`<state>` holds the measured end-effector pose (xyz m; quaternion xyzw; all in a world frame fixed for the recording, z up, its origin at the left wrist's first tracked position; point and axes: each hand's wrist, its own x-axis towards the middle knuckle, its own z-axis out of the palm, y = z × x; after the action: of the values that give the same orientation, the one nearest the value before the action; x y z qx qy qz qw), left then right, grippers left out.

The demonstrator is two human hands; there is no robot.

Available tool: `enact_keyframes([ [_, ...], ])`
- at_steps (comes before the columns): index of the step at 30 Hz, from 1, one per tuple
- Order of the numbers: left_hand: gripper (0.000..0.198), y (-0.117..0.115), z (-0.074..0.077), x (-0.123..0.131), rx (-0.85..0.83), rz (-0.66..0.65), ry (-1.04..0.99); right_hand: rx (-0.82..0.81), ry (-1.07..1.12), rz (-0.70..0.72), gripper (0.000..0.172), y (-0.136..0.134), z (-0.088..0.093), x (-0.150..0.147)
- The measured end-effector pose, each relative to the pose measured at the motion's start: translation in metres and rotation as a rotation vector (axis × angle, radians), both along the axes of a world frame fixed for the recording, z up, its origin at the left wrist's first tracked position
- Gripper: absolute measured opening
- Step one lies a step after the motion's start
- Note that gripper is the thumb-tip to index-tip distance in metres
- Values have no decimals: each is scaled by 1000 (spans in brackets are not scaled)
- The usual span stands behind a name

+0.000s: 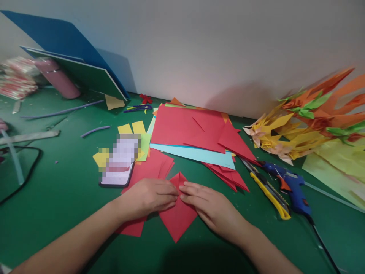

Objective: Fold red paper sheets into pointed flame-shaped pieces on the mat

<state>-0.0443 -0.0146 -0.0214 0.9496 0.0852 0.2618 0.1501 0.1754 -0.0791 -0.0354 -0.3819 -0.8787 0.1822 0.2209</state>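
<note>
A diamond-shaped red folded paper lies on the green table between my hands, one point facing me and a crease down its middle. My left hand is closed on its left side, fingers together and tips at the centre crease. From the right, my right hand holds the other side, its fingertips meeting the crease too. Both thumbs are hidden. Under and beside my left wrist are more red sheets. A phone with a partly blurred screen rests on yellow paper pieces to the left.
Behind my hands is a stack of red paper with a light blue strip. At right lie a yellow cutter, a blue glue gun and orange-yellow paper flowers. A pink bottle leans by boards at left.
</note>
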Motion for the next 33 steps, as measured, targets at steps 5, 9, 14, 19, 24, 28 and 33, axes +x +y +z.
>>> enact_keyframes([
  [5,20,0,-2,0,15,9,-33,31,2,12,34,0,-1,1],
  [9,18,1,-4,-1,1,10,-21,58,-12,38,34,1,-5,3],
  [14,19,1,-5,-2,-62,34,17,60,-32,43,34,1,-7,5],
  [19,24,4,-4,-3,4,34,25,107,-21,21,33,0,-5,4],
  [24,31,3,-2,-6,-59,101,106,95,-22,0,32,-1,-3,1],
  [28,33,2,3,-7,-147,152,169,103,9,-6,32,-1,-1,-2],
  [33,28,4,7,-3,-267,179,191,107,6,-17,29,-2,1,-9],
])
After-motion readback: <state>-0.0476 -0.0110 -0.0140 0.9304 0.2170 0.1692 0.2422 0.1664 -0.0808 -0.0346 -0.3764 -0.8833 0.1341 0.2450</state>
